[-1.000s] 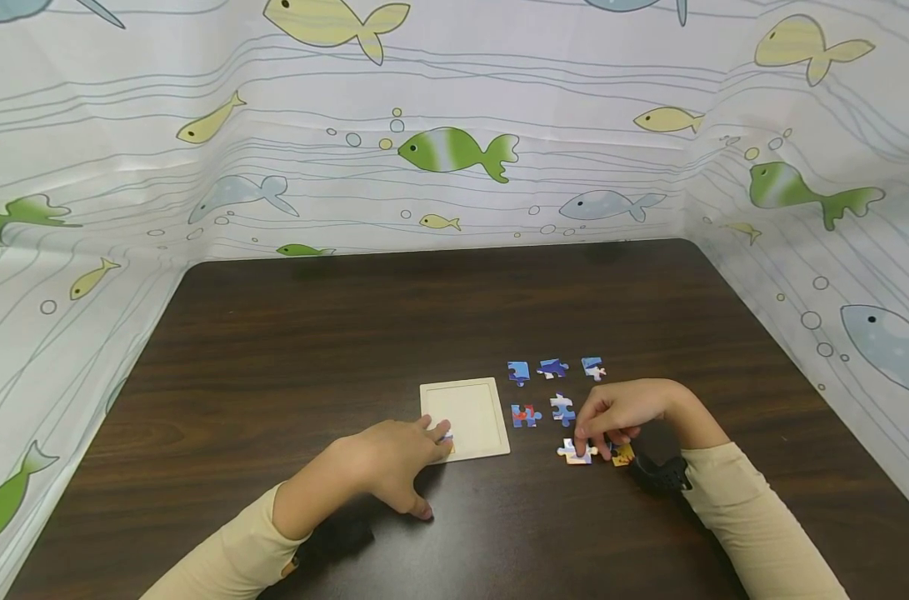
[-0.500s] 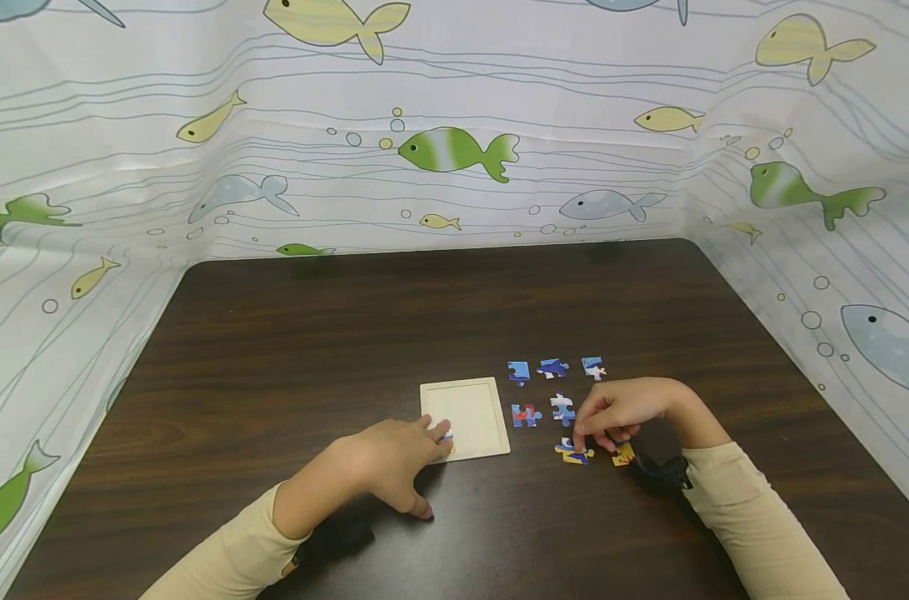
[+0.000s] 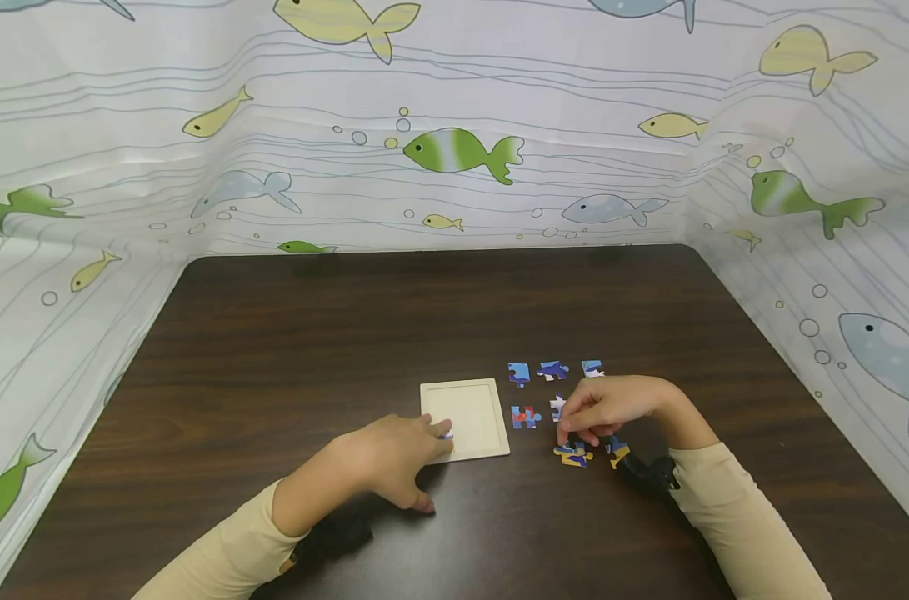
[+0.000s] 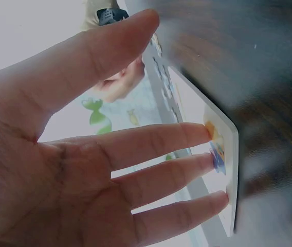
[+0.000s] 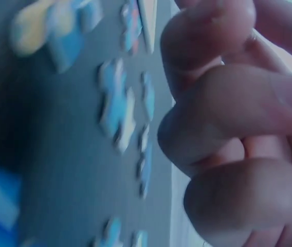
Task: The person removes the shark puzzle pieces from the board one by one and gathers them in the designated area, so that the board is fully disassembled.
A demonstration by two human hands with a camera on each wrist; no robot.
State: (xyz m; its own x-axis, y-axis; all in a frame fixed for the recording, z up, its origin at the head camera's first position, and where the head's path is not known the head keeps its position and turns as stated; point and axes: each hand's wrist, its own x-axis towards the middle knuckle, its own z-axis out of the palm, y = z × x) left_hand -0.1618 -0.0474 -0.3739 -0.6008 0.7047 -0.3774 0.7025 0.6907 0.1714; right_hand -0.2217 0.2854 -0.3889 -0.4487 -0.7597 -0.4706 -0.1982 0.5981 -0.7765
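Note:
My left hand [image 3: 394, 461] lies with fingers spread over the left side of a shallow square puzzle tray [image 3: 475, 417]. In the left wrist view its fingertips touch the tray and a blue-and-orange puzzle piece [image 4: 218, 149] inside it. To the tray's right, my right hand [image 3: 611, 407] hovers low with loosely bent fingers. Its index fingertip is right at the edge of a yellow-and-blue puzzle piece [image 3: 573, 455]. No piece shows between the bent fingers [image 5: 228, 108] in the right wrist view. Another yellow-and-blue piece [image 3: 616, 451] lies under the right wrist, partly hidden.
Several loose pieces lie right of the tray: a blue one [image 3: 518, 374], a dark blue one [image 3: 553, 370], a blue-and-white one [image 3: 592, 368], a red-and-blue one [image 3: 526, 417]. Fish-printed cloth [image 3: 454, 100] surrounds the dark wooden table [image 3: 349, 325].
The near piece under my right index finger first looked whitish, then yellow and blue. My right hand has shifted slightly left, uncovering more of the piece by its wrist. The left hand stays put.

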